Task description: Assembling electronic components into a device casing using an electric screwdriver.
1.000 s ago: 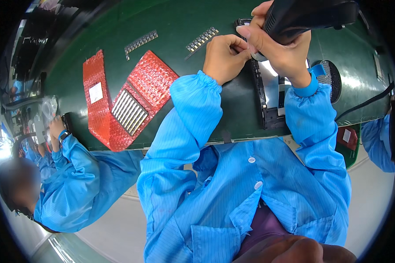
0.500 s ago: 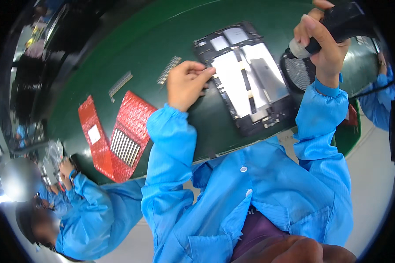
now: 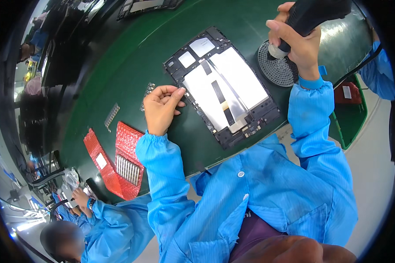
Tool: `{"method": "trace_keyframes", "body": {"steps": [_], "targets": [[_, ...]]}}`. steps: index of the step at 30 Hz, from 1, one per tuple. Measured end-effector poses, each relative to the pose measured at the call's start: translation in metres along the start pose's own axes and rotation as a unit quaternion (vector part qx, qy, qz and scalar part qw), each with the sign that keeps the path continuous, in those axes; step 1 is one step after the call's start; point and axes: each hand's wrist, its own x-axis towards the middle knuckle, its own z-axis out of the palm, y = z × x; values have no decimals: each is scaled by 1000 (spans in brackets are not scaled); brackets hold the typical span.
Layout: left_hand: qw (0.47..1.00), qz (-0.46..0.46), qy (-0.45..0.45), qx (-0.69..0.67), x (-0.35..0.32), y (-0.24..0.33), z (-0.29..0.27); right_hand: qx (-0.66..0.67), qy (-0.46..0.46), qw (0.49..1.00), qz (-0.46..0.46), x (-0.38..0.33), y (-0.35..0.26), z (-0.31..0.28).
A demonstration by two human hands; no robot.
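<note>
While the bare left hand (image 3: pixel 160 109) has the tips of its thumb and forefinger pressed together, its other fingers curl loosely below; whether anything tiny is pinched there, I cannot tell. The bare right hand (image 3: pixel 303 47) has its fingers wrapped around a black, thick-bodied handheld tool (image 3: pixel 318 15), whose whitish rounded end (image 3: pixel 275 51) points down at a round, dark, grid-patterned disc (image 3: pixel 278 70) — touching or not, I cannot tell.

Between the hands lies a flat, black-framed electronic device (image 3: pixel 224 87) with silvery panels, its left long edge just beside the left fingertips. Behind that hand, partly hidden, is a dark strip of small metallic parts (image 3: pixel 148 91); a similar grey strip (image 3: pixel 112 117) lies farther left. Nearer the body, red bubble wrap (image 3: pixel 104 177) with a white label (image 3: pixel 101 161) carries a row of slim silvery bars (image 3: pixel 128 170) — all on the dark green tabletop (image 3: pixel 127 83).
</note>
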Motion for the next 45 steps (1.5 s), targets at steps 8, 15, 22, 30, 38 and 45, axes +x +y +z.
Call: {"method": "trace_keyframes", "body": {"steps": [8, 15, 22, 30, 38, 45], "targets": [[999, 20, -29, -25, 0, -4, -6, 3, -25, 1000, 15, -7, -3, 2], [999, 13, -39, -36, 1, -9, -9, -5, -29, 998, 49, -9, 2, 6], [993, -8, -115, -32, 0, -5, -17, 377, -272, 826, -319, 20, 48, 6], [993, 3, -118, -8, -5, -4, -12, -105, -140, 978, -115, -5, 28, -14], [996, 1, -92, 9, -9, -9, -17, -66, -133, 985, -84, -5, 19, -1], [982, 165, -57, 79, -3, -4, 19, 43, -206, 973, -93, -1, -20, 42]]}}
